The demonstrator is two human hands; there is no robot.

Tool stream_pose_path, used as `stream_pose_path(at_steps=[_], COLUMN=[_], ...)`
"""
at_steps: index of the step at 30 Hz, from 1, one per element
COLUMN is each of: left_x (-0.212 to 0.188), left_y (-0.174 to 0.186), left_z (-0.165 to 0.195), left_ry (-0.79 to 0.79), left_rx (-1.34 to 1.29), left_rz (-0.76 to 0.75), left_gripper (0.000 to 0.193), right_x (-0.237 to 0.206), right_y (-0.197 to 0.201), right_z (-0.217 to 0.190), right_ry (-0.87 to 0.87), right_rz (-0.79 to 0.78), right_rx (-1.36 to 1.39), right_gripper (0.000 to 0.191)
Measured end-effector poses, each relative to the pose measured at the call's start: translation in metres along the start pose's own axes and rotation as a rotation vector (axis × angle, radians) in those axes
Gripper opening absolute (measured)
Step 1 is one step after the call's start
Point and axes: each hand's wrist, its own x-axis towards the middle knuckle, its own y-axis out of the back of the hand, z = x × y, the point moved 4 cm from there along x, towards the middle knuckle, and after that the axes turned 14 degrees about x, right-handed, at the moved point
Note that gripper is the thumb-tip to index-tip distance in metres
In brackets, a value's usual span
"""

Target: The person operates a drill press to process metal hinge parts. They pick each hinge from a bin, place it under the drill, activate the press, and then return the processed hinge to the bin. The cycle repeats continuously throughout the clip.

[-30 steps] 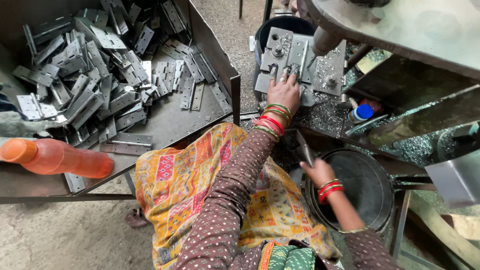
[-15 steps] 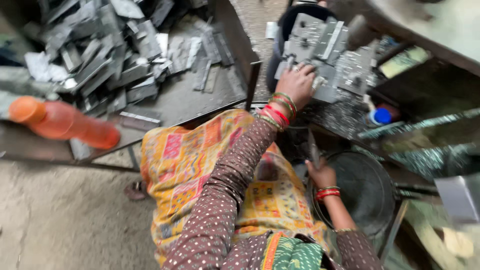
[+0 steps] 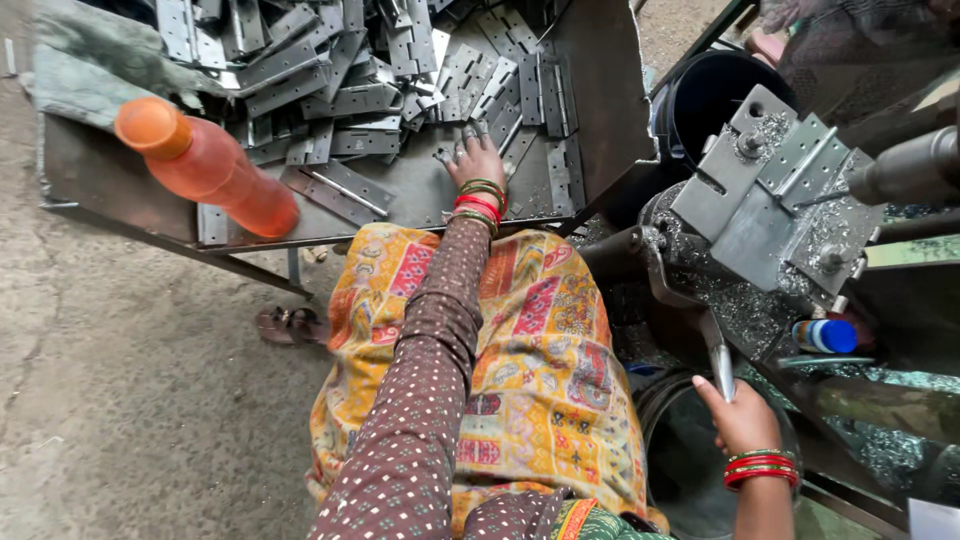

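My left hand (image 3: 472, 160) lies flat in a metal tray (image 3: 100, 180), fingers spread, its tips touching the near edge of a heap of grey hinge plates (image 3: 350, 70). It grips none of them. My right hand (image 3: 742, 415) is closed around a slim metal lever handle (image 3: 720, 362) that rises toward the machine. A grey steel jig (image 3: 770, 195), dusted with metal shavings, is mounted on that machine to the right. Red and green bangles sit on both wrists.
An orange plastic bottle (image 3: 205, 165) stands on the tray's near-left edge. A black bucket (image 3: 715, 95) sits behind the jig and a dark round basin (image 3: 690, 455) below my right hand. A small blue-capped bottle (image 3: 825, 336) lies among shavings. A sandal (image 3: 290, 325) rests on the concrete floor.
My left hand has left the jig on the machine and swung left into the tray of hinge plates. My right hand has stayed on the lever handle.
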Motion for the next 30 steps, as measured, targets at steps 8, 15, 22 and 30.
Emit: stream_pose_path(at_steps=[8,15,22,30], left_x=[-0.001,-0.052,-0.042,-0.044], left_y=[-0.016,-0.033,0.041,0.077], left_z=[0.012,-0.026,-0.004,0.068], left_ry=[0.070,0.278,0.570,0.263], left_rx=[-0.314,-0.851,-2.201,-1.910], left_rz=[-0.450,-0.426,-0.695,-0.626], left_gripper=[0.076,0.028,0.022,0.020], right_x=[0.009,0.006,0.006,0.009], right_y=[0.001,-0.004,-0.007,-0.010], right_z=[0.013,0.009,0.002,0.003], right_ry=[-0.033,0.012,0.094,0.160], right_rz=[0.004,0.002,0.015,0.041], right_rx=[0.012,0.016,-0.008,-0.019], right_gripper=[0.054,0.055,0.058,0.062])
